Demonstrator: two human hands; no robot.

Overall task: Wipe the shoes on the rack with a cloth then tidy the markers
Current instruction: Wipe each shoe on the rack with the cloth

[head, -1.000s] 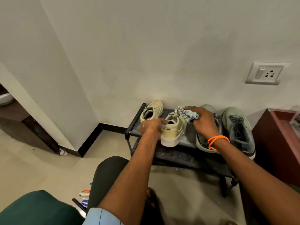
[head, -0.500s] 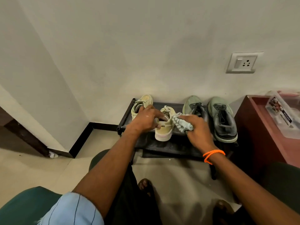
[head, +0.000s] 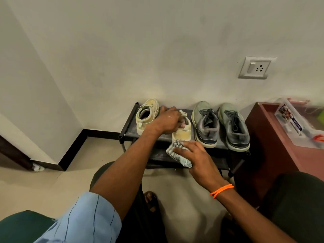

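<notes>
At frame centre, on the rack (head: 130, 126), the light, stiff-soled beige shoe (head: 182, 133) is gripped at its collar by the left hand (head: 166, 122), while the soft, limp cloth (head: 177, 155) is held bunched below its heel in the right hand (head: 198, 156).

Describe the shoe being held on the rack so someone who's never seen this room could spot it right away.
Below the wall socket, a black rack stands against the wall with four shoes. The held shoe is second from the left, under the left hand. It is beige like its left neighbour, unlike the two grey shoes on its right.
</notes>
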